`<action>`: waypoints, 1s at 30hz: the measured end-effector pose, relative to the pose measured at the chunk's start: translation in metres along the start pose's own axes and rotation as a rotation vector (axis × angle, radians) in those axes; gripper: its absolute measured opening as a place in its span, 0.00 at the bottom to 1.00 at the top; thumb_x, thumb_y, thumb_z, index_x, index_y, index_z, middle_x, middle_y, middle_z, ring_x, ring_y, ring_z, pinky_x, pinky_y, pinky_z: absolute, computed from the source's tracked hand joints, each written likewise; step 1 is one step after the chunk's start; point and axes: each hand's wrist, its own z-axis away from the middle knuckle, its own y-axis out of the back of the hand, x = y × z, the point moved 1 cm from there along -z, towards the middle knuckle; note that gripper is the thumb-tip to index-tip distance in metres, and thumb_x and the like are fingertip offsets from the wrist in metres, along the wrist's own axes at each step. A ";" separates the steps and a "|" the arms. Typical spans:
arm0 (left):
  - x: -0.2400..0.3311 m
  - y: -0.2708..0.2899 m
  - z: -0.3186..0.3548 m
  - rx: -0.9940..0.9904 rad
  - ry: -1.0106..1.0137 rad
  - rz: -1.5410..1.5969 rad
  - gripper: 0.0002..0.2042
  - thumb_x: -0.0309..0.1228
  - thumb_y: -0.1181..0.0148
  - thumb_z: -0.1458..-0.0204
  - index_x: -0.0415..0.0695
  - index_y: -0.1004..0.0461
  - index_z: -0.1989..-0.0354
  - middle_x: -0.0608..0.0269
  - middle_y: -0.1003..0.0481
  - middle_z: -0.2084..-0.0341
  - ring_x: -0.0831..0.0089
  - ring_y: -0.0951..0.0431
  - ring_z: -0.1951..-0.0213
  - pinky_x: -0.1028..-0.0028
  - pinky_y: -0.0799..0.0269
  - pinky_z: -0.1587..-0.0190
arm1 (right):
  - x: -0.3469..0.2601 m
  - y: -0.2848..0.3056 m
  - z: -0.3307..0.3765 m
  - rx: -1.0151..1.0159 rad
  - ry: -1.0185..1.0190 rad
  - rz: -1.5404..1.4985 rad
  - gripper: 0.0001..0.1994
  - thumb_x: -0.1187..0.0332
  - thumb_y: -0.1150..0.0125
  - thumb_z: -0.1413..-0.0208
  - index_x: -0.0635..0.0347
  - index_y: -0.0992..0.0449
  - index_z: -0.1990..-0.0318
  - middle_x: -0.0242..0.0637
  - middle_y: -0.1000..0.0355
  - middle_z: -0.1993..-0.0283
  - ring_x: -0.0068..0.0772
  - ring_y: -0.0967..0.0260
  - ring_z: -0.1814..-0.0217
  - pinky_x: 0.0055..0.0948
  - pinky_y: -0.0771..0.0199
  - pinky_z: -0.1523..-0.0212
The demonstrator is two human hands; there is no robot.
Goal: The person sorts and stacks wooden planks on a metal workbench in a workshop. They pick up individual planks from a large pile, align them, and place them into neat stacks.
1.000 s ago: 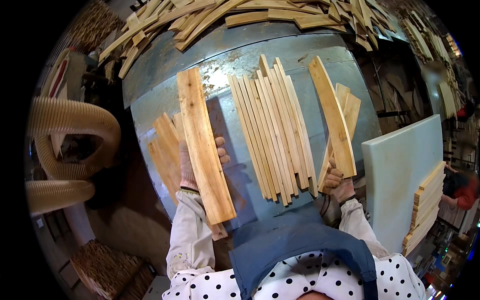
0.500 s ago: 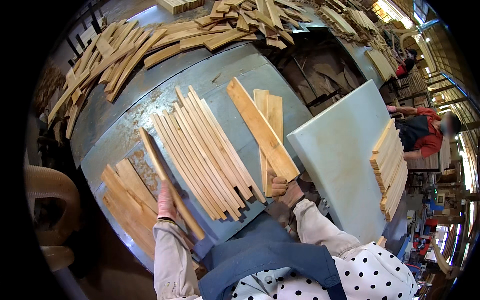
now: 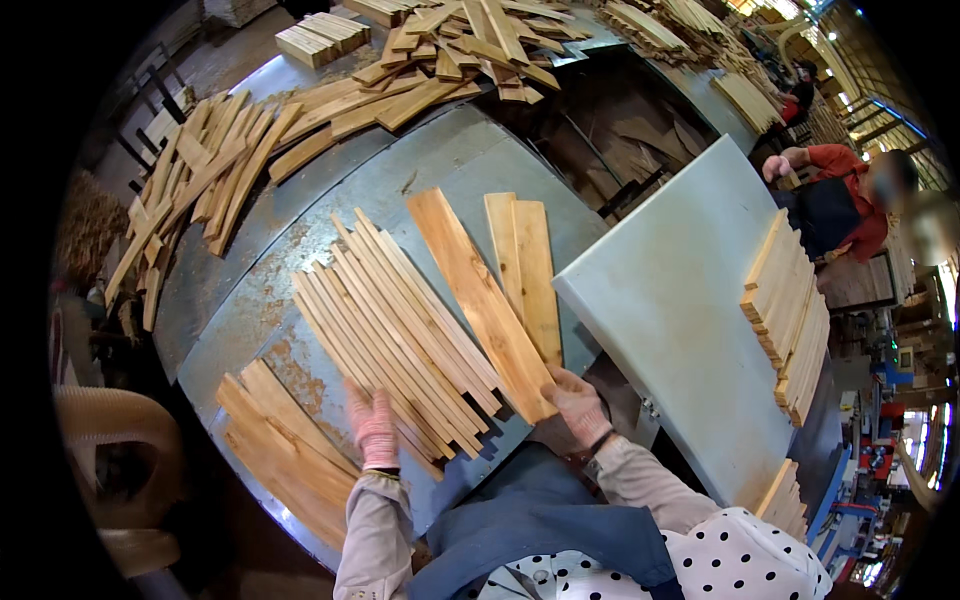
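Right hand [image 3: 578, 405] pinches the near end of 1 wide board [image 3: 480, 300], thumb on top. Board runs just right of the row of strips [image 3: 385, 345], over the metal table [image 3: 450, 150]; cannot tell whether it rests flat or is slightly raised. Left hand [image 3: 375, 430] by the row's near left side, fingers extended, thumb apart, no grip seen; contact unclear.

Risks, my judgement: held at 1 end only, the board could twist or let its far end drop if the pinch slackens. A sideways swing could knock the strips out of line or nudge the 2 boards [image 3: 525, 270] on its right. Strip ends sit uneven; a hard push from the left hand could fan them or tip some over, and a slip could pinch fingertips between edges.
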 end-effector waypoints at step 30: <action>-0.045 0.237 0.026 0.001 0.124 0.169 0.42 0.43 0.29 0.40 0.34 0.43 0.25 0.47 0.30 0.34 0.57 0.28 0.36 0.62 0.32 0.32 | 0.004 -0.075 0.098 -0.179 0.635 0.558 0.19 0.67 0.30 0.38 0.62 0.19 0.40 0.49 0.21 0.39 0.44 0.24 0.35 0.36 0.26 0.34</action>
